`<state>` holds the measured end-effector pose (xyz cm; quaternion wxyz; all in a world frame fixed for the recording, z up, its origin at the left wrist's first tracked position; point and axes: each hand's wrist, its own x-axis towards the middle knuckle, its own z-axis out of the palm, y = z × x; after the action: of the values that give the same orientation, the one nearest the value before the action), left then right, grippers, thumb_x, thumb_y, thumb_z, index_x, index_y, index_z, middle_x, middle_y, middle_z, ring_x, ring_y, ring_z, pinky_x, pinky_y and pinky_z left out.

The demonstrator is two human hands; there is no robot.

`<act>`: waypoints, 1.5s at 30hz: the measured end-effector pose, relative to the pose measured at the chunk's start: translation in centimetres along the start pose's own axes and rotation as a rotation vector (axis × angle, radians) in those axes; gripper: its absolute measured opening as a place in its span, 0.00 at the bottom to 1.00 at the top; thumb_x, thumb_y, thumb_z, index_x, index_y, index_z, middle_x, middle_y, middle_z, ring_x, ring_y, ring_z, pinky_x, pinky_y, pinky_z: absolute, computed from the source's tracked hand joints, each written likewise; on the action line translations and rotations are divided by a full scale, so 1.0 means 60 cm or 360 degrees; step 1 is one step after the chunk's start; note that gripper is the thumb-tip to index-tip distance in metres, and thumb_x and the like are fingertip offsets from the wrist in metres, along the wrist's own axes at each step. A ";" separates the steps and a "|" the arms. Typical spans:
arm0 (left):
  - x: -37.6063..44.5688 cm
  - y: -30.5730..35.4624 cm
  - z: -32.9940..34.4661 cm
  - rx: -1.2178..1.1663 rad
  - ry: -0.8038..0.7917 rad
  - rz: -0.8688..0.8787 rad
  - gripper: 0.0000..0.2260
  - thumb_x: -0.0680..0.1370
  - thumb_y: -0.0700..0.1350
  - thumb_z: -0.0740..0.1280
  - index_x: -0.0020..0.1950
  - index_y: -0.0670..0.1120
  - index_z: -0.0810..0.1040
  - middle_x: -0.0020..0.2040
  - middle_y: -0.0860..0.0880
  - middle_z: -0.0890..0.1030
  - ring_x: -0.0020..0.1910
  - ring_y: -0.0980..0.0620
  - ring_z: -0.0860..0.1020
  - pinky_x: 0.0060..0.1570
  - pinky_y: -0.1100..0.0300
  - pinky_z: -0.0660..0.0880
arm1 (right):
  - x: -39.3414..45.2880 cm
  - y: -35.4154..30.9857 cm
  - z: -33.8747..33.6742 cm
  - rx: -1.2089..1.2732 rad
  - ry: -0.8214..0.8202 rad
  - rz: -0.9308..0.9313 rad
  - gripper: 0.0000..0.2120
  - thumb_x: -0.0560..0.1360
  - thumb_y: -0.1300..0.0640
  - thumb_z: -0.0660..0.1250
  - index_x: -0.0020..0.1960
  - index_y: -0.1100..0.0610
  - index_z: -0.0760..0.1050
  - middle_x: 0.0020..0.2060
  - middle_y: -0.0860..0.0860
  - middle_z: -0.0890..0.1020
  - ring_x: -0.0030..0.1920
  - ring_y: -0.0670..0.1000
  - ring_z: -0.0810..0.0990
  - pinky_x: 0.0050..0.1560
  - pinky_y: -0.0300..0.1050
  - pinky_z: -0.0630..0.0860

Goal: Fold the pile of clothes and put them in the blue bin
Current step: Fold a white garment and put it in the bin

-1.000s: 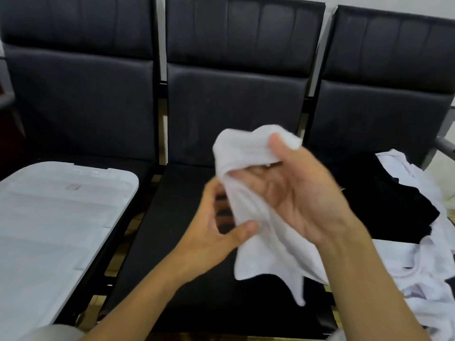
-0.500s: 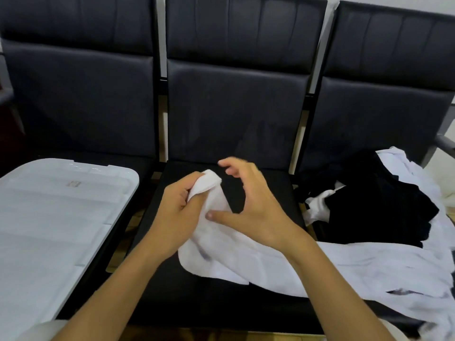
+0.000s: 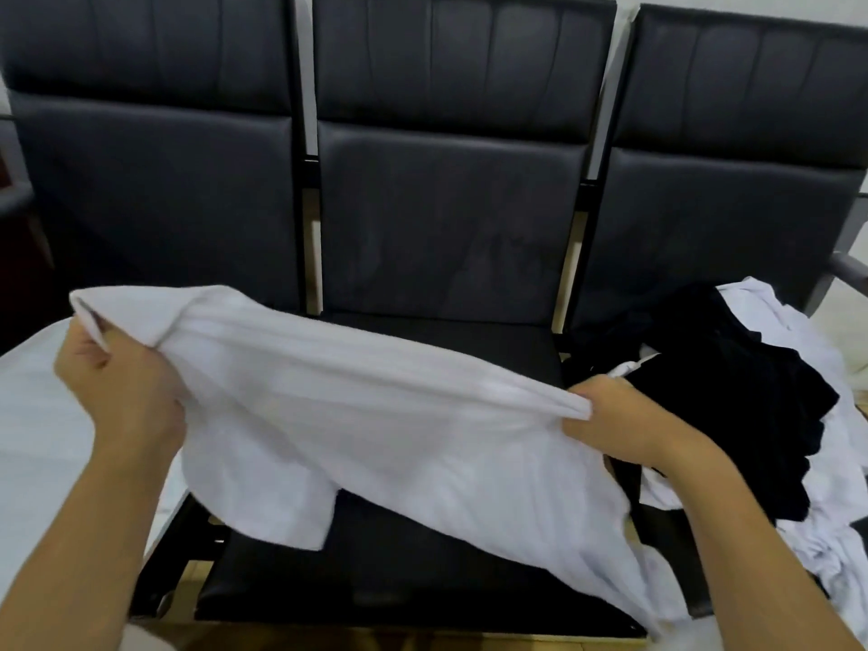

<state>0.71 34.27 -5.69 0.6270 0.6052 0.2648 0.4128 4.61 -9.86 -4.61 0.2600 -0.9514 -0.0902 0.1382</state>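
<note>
A white garment (image 3: 357, 425) is stretched out in the air above the middle black seat (image 3: 422, 580). My left hand (image 3: 117, 392) grips one end of it at the left, fingers curled into the cloth. My right hand (image 3: 615, 429) pinches the other end at the right. The lower part of the garment hangs down onto the seat. A pile of black clothes (image 3: 732, 397) and white clothes (image 3: 836, 523) lies on the right seat, just behind my right hand. No blue bin is in view.
A white lid-like surface (image 3: 42, 444) covers the left seat, partly behind my left hand. Three black padded seat backs (image 3: 446, 218) stand behind. A metal armrest (image 3: 845, 270) sits at the far right.
My hands have moved apart, left hand to the left and right hand to the right, pulling the bunched white garment out into a wide stretched span above the middle seat.
</note>
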 end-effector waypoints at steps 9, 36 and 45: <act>0.015 -0.015 -0.033 0.1624 -0.1133 -0.0277 0.25 0.80 0.57 0.64 0.44 0.34 0.80 0.26 0.42 0.73 0.25 0.46 0.70 0.27 0.60 0.66 | 0.006 0.013 -0.015 0.0052 -0.0146 0.0375 0.13 0.81 0.49 0.64 0.51 0.59 0.79 0.44 0.63 0.83 0.36 0.54 0.82 0.27 0.39 0.74; -0.061 -0.083 0.003 0.1936 -0.2172 -0.0096 0.10 0.83 0.55 0.60 0.46 0.55 0.77 0.50 0.58 0.76 0.52 0.58 0.75 0.51 0.64 0.70 | 0.019 0.061 0.111 0.0008 -0.0991 0.0527 0.22 0.80 0.44 0.63 0.68 0.56 0.71 0.53 0.55 0.82 0.45 0.48 0.83 0.45 0.37 0.79; -0.251 -0.179 0.198 0.1430 -0.2525 0.0144 0.20 0.81 0.57 0.61 0.72 0.55 0.68 0.71 0.55 0.68 0.67 0.55 0.69 0.70 0.60 0.66 | 0.136 0.049 0.187 0.0078 0.0144 0.0165 0.29 0.71 0.36 0.70 0.67 0.49 0.70 0.57 0.45 0.74 0.59 0.48 0.75 0.56 0.47 0.77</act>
<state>4.92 16.03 -17.22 0.3138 0.9085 -0.1321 -0.2421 9.17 -5.09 -17.16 0.2796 -0.9534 -0.0254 0.1105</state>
